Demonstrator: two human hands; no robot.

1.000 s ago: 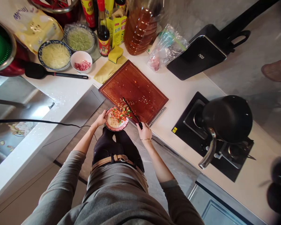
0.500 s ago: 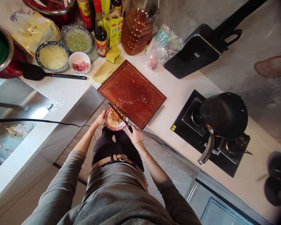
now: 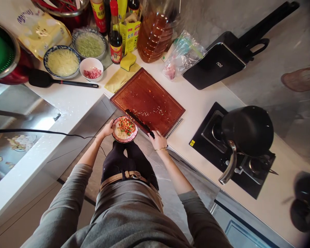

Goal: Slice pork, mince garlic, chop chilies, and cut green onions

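Note:
My left hand (image 3: 108,128) grips the left rim of a pink-edged plate (image 3: 124,138), held just off the counter's front edge. On the plate lies a heap of chopped red and green pieces (image 3: 126,126) with pale bits beside it. My right hand (image 3: 157,140) is closed round the handle of a dark knife (image 3: 138,121). Its blade lies over the near edge of the brown wooden cutting board (image 3: 152,94), to the right of the plate. Small pale crumbs are scattered on the board.
A pot (image 3: 248,129) stands on the black stove (image 3: 209,137) at the right. Behind the board are a knife block (image 3: 214,63), a plastic bag (image 3: 182,57) and a large jug (image 3: 155,38). Bowls (image 3: 91,70), a black spatula (image 3: 67,82) and a sink (image 3: 18,113) are left.
The knife has moved right, off the plate and over the board's near edge. The plate has shifted slightly left, and its chopped heap shows more fully.

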